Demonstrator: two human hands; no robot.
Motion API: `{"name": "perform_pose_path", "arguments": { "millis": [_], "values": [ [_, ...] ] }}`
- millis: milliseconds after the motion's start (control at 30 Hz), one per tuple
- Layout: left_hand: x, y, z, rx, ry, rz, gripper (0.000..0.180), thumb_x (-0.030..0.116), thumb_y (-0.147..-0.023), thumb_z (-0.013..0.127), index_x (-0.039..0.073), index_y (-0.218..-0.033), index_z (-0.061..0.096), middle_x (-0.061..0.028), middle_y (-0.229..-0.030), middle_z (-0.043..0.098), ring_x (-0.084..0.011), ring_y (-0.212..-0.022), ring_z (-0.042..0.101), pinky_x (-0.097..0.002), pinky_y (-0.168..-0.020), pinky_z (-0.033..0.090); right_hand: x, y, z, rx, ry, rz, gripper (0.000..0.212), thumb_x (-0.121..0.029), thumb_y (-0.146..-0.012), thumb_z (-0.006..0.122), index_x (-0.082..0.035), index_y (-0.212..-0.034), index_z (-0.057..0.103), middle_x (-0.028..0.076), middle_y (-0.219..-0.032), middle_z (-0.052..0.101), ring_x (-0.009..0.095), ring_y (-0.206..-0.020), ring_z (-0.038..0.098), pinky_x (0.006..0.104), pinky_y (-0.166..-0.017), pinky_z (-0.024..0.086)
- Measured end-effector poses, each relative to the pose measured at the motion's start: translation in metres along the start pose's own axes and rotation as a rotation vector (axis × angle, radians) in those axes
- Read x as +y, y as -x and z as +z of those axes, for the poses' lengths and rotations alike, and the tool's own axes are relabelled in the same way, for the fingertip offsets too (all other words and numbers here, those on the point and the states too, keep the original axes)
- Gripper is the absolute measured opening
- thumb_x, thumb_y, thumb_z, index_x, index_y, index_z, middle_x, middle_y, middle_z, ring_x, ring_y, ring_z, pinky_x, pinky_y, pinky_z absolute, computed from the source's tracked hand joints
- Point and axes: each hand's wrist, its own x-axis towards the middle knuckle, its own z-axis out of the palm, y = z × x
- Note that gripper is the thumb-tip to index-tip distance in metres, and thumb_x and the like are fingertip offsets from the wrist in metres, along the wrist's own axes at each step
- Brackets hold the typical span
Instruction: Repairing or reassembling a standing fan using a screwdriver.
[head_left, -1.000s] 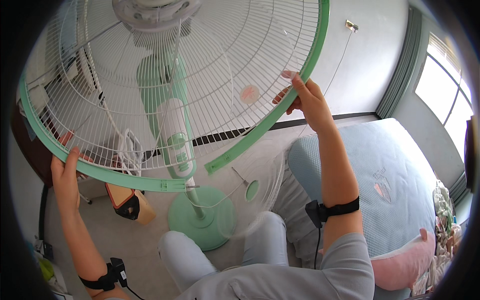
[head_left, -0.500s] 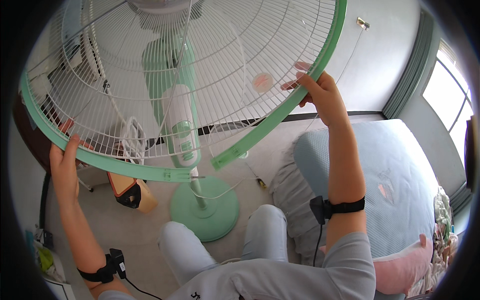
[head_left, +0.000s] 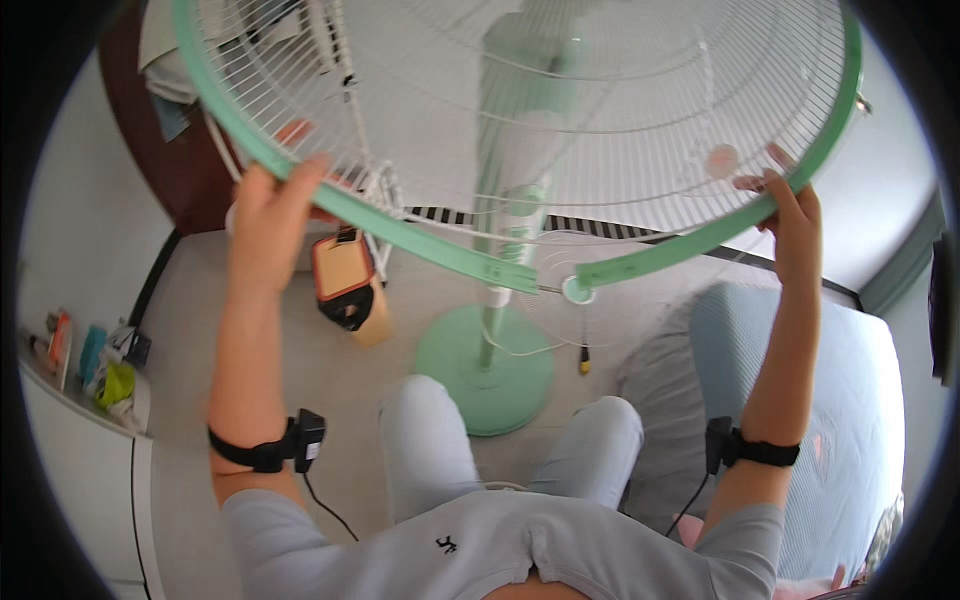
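Observation:
In front of me is a standing fan's round white wire grille (head_left: pixel 640 140) with a pale green rim ring (head_left: pixel 410 240) along its edge. The ring is split at the bottom, and its two ends are a small gap apart. My left hand (head_left: pixel 268 215) is closed round the ring on the left, thumb on the near side and fingers through or behind the wires. On the right, my right hand (head_left: pixel 797 225) grips the ring with fingers behind it. Through the wires shows the green and white fan column (head_left: pixel 520 190), rising from a round green base (head_left: pixel 485 375).
A screwdriver-like tool (head_left: pixel 585 362) and a small round mint-green piece (head_left: pixel 578 291) are beyond the base. A box (head_left: pixel 345 280) stands left of the column, near a white rack (head_left: pixel 380 195). At right is a bed (head_left: pixel 840 420); at left, a cabinet (head_left: pixel 75 490) with small items.
The ring's two ends have come closer together, and the right end has risen nearly level with the left. The view has swung left, so fan and hands appear further right.

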Motion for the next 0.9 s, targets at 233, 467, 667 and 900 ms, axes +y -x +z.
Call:
{"name": "perform_pose_path", "arguments": {
  "millis": [233, 467, 667, 900],
  "values": [
    [-0.006, 0.009, 0.023, -0.15, 0.265, -0.147, 0.046, 0.019, -0.08, 0.049, -0.009, -0.112, 0.032, -0.0078, -0.07, 0.054, -0.0139, -0.062, 0.056, -0.0246, -0.055, 0.048, 0.004, 0.0, 0.028, -0.027, -0.067, 0.099, 0.046, -0.02, -0.077, 0.05, 0.006, -0.112, 0.036, 0.011, -0.069, 0.057, 0.008, -0.051, 0.05, 0.0159, -0.041, 0.033],
    [0.01, 0.004, 0.025, -0.184, 0.402, -0.249, 0.05, 0.03, -0.081, 0.045, -0.01, -0.109, 0.034, -0.0093, -0.068, 0.053, -0.0201, -0.064, 0.058, -0.0289, -0.059, 0.05, 0.012, 0.001, 0.027, -0.014, -0.058, 0.106, 0.042, -0.02, -0.078, 0.049, 0.003, -0.112, 0.038, 0.009, -0.067, 0.057, 0.008, -0.05, 0.053, 0.015, -0.041, 0.038],
    [0.015, 0.005, 0.034, -0.074, 0.345, -0.198, 0.041, 0.017, -0.079, 0.047, -0.01, -0.108, 0.033, -0.0108, -0.077, 0.053, -0.0197, -0.066, 0.058, -0.0288, -0.059, 0.05, 0.005, 0.003, 0.036, 0.041, -0.139, 0.077, 0.042, -0.018, -0.078, 0.048, 0.005, -0.111, 0.038, 0.008, -0.065, 0.056, 0.009, -0.051, 0.052, 0.0159, -0.041, 0.036],
    [0.013, 0.004, 0.035, -0.152, 0.351, -0.237, 0.033, 0.014, -0.08, 0.045, -0.004, -0.106, 0.037, -0.0132, -0.084, 0.054, -0.0205, -0.074, 0.057, -0.0313, -0.062, 0.048, 0.015, 0.011, 0.041, -0.086, -0.273, 0.147, 0.049, -0.023, -0.077, 0.05, 0.007, -0.113, 0.034, 0.01, -0.064, 0.057, 0.01, -0.049, 0.051, 0.0173, -0.042, 0.037]
  ]
}}
